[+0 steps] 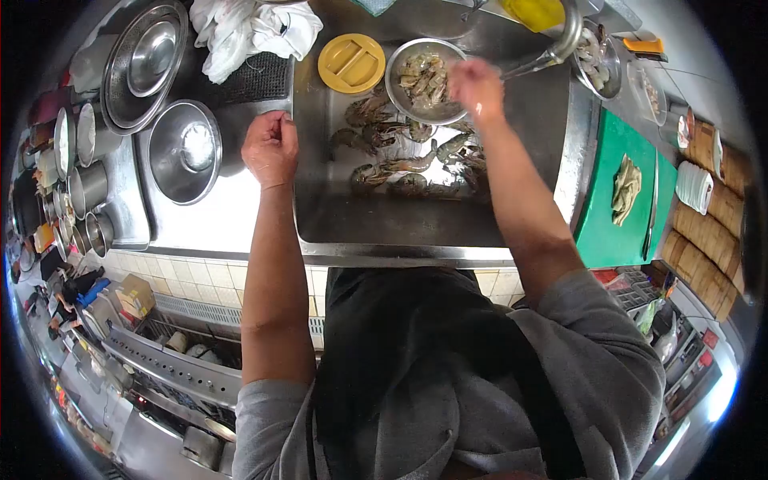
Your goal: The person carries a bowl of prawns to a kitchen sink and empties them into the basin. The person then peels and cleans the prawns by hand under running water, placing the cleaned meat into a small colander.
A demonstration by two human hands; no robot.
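Observation:
My left hand [270, 149] is closed in a loose fist at the left edge of the metal sink [384, 221], and nothing shows in it. Over the right rim of a metal bowl [392, 100] is my right hand [478, 94]; its fingers are blurred, so their grip is unclear. Peeled-looking shrimp [424, 78] lie in that bowl. Below it, several whole shrimp [412, 162] with shells and long feelers are spread over the sink bottom. A round yellow lid-like piece [352, 63] with a crossbar sits just left of the bowl.
An empty steel bowl [185, 152] and larger nested bowls [146, 68] stand left of the sink. White cloth or plastic [252, 32] lies behind. A faucet [554, 53] reaches in at upper right. The green cutting board [616, 188] holds a folded cloth [626, 190] and a knife [652, 206].

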